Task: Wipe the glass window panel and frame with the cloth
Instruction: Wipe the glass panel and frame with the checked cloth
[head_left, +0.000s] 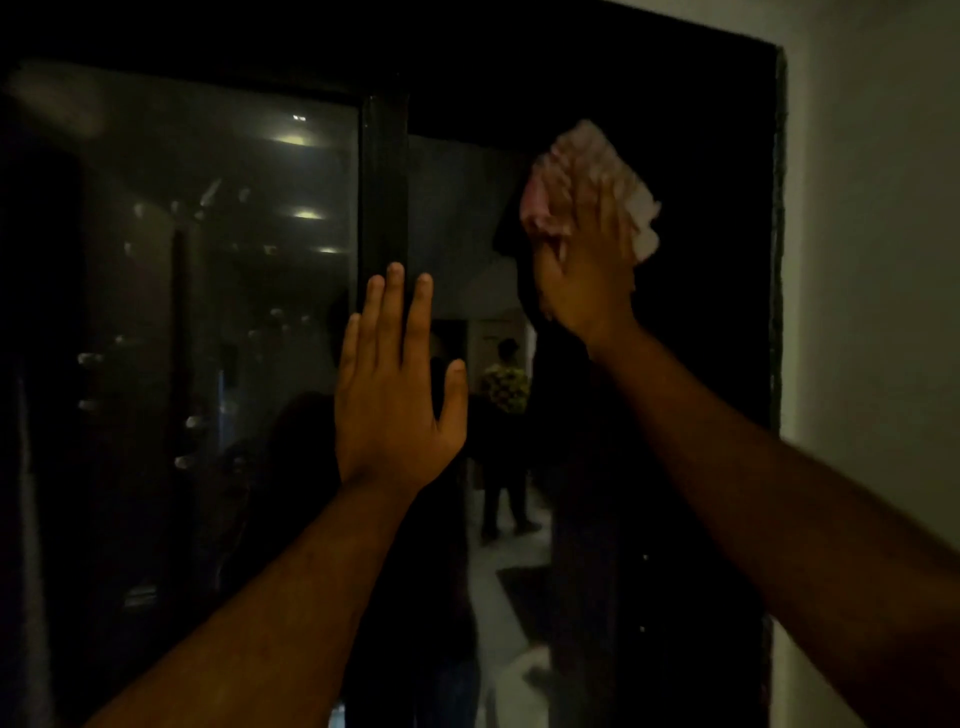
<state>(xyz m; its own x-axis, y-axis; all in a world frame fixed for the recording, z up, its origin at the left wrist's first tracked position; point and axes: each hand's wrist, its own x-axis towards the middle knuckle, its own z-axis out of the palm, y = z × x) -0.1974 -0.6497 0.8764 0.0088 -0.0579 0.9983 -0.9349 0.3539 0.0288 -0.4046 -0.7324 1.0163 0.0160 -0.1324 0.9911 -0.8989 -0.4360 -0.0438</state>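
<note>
A dark glass window panel fills the right half of the black frame. My right hand presses a pale pink cloth flat against the upper part of this glass; the hand and cloth look blurred. My left hand rests flat and open, fingers spread, on the frame's vertical bar and the glass beside it, lower than the right hand. It holds nothing.
A second glass panel to the left shows smudges and reflected ceiling lights. The glass reflects a person in a yellow patterned top. A white wall borders the frame on the right.
</note>
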